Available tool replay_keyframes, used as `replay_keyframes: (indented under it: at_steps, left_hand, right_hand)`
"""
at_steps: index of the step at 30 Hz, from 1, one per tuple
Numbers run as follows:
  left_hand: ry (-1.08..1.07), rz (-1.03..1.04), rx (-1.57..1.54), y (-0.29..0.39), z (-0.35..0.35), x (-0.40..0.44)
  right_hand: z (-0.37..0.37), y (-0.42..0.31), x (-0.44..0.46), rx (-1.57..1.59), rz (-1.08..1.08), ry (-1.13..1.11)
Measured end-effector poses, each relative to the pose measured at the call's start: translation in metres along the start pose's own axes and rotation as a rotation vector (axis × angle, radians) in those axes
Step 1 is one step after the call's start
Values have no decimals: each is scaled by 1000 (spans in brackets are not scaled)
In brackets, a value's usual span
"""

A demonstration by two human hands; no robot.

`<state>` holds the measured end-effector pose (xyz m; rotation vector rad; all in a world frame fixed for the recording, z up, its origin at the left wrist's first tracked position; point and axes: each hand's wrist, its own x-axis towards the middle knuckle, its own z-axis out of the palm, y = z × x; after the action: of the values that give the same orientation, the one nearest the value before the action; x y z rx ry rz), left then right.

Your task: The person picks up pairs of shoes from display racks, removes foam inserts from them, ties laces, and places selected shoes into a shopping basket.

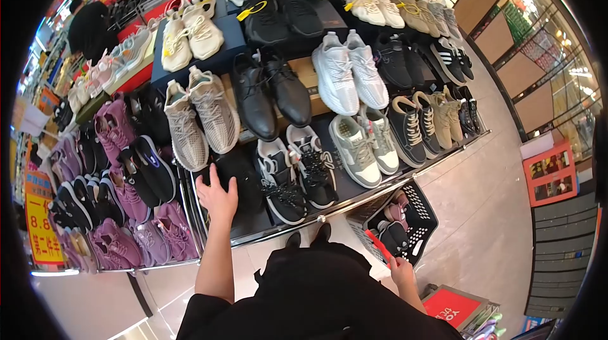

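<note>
My left hand [217, 195] is open with fingers spread, over the front left of the shoe display. Just beyond its fingertips stand beige knit sneakers [201, 115]. Dark, hard-to-make-out footwear [235, 178] lies right beside the hand, and black lace-up sneakers with pale trim [297, 175] stand farther right. Down at my right side, my right hand [401, 270] is closed around the red handle [379, 245] of a black shopping basket [425, 218]. Inside the basket are a dark shoe [394, 237] and a pinkish shoe [398, 207].
Black leather shoes [269, 93] and white-grey sneakers [350, 74] fill the tiered display. Purple sneakers [117, 242] hang on the left rack. A metal rail [322, 218] runs along the front edge. A red sign [451, 304] stands behind my right arm. Another person [90, 28] is at far left.
</note>
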<state>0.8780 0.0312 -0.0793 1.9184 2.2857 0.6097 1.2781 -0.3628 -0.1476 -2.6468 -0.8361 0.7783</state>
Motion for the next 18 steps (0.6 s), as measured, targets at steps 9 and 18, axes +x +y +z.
replay_keyframes:
  at_steps: [9, 18]
  left_hand:
    - [-18, -226, 402, 41, 6, 29]
    - [35, -147, 529, 50, 8, 24]
  right_hand:
    - [-22, -7, 11, -26, 80, -59]
    - [-42, -14, 23, 8, 45, -138]
